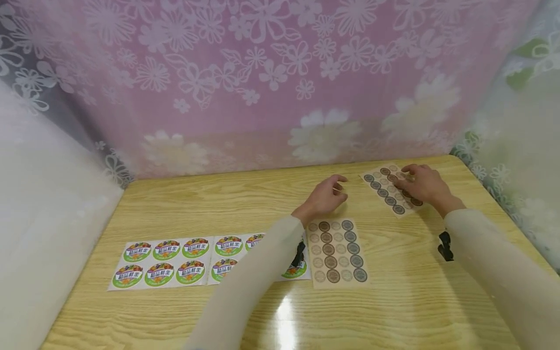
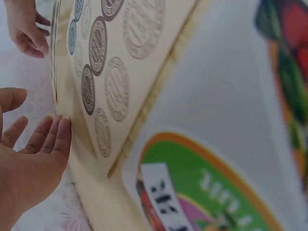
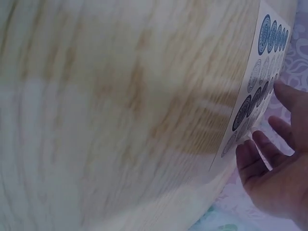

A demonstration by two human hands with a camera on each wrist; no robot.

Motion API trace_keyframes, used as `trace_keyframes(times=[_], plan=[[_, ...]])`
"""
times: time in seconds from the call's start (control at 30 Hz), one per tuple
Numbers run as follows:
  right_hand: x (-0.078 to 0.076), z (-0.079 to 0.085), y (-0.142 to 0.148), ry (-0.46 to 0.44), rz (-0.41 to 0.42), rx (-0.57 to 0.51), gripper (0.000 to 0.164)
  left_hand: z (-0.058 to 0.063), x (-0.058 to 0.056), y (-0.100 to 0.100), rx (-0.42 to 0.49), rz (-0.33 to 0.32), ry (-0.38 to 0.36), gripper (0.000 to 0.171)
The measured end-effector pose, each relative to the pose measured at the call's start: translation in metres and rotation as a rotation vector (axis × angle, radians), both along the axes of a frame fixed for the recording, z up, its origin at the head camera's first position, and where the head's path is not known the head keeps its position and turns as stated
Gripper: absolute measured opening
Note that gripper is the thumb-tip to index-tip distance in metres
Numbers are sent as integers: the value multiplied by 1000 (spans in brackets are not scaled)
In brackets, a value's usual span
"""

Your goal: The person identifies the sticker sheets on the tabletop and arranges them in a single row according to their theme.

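Note:
My right hand (image 1: 423, 184) lies over the far sticker sheet (image 1: 385, 192), fingers loosely bent and fingertips at its surface. That sheet is tan, with rows of round grey, brown and pale stickers, and sits at an angle; the hand covers part of its right side. To the left, my left hand (image 1: 324, 196) hovers around the tabletop with relaxed fingers and nothing held. Just below it is a second tan sheet (image 1: 337, 253) of similar round stickers. In the left wrist view, the left hand (image 2: 33, 159) is beside this sheet (image 2: 96, 91).
White sheets of round fruit labels (image 1: 166, 262) lie side by side on the wooden table (image 1: 197, 204), partly covered by the left sleeve (image 1: 258, 272). A flowered pink curtain (image 1: 245, 107) hangs along the table's back edge, with pale curtains at both sides.

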State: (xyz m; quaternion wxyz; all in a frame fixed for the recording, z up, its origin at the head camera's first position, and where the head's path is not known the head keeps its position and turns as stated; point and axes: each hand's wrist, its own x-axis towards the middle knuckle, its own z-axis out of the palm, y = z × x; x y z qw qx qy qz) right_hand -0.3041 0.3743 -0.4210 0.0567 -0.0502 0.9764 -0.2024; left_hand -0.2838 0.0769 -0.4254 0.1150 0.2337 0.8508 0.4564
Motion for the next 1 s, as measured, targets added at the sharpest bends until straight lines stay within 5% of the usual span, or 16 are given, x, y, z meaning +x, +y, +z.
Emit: trace_keyframes(times=[0.43, 0.8, 1.0], plan=[[13, 6, -31, -69, 6, 45, 75, -3, -3, -14, -25, 31, 1, 44], [19, 2, -66, -98, 19, 97, 84, 0, -5, -25, -146, 88, 50, 46], [16, 9, -68, -78, 4, 146, 94, 0, -4, -20, -246, 117, 139, 44]])
